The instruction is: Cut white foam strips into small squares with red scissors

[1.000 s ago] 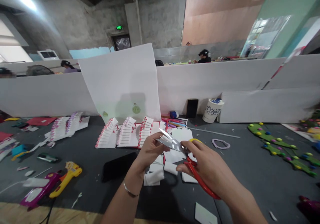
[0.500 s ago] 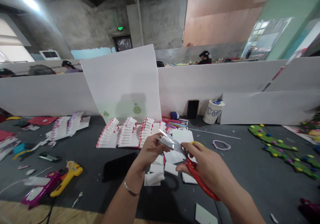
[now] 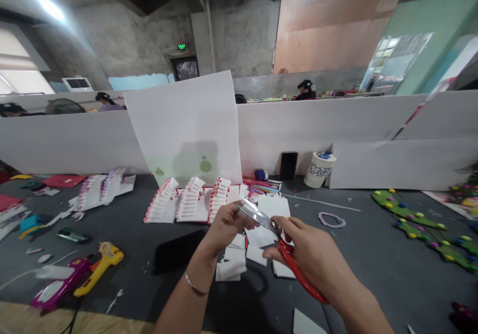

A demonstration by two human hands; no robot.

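My right hand [image 3: 309,249] is wrapped round a pair of scissors [image 3: 303,278] with red handles, and the blades point up and left. Close by the blade tips, my left hand [image 3: 227,224] pinches with thumb and fingertips. Whatever it pinches is too small or too hidden to make out. White paper pieces [image 3: 231,267] lie below and behind the hands. Beyond my left hand stand three white stepped strips [image 3: 192,199] with pink and red edges, on a white and red base.
A black phone [image 3: 177,251] lies left of my left arm. Further left are a yellow glue gun [image 3: 99,269], a purple tool [image 3: 61,284] and a box cutter [image 3: 72,235]. A paper cup [image 3: 318,170] stands at the back, near a purple ring [image 3: 331,219] and green beaded pieces [image 3: 409,212].
The scissor blades have moved closer together at my left fingertips. Both hands stay in nearly the same place, and the view has tilted up slightly.
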